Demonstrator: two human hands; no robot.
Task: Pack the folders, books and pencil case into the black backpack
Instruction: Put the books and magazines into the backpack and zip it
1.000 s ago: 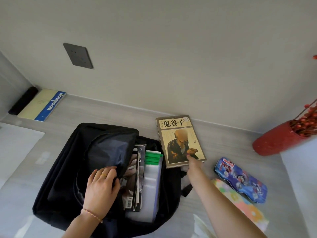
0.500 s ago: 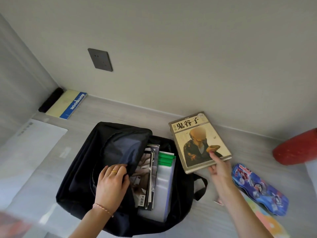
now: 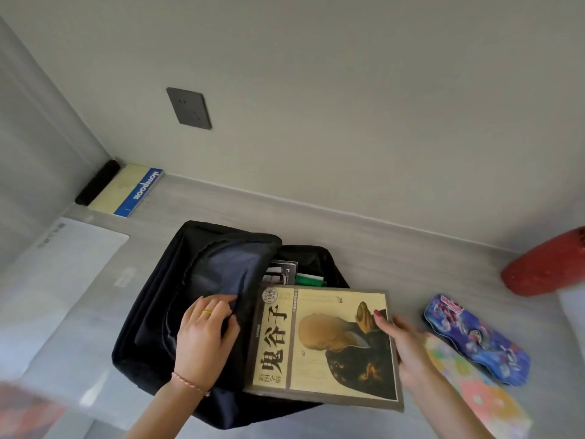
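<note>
Book (image 3: 326,343) lifted, turned, now over backpack (image 3: 152,312) opening.

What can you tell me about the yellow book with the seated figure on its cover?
The yellow book is a paperback with a grey-brown border, big black Chinese characters and a painted seated figure. It is closed, cover up, held roughly flat over the open black backpack, hiding most of what is inside. The right hand grips its right edge, thumb on the cover. The left hand holds the backpack flap beside it.

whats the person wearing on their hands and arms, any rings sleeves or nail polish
The left hand wears a thin gold ring on one finger and a slim pink beaded bracelet at the wrist. The right hand has red nail polish on its thumbnail. Both forearms are bare, with no sleeves, watch or gloves in view.
</note>
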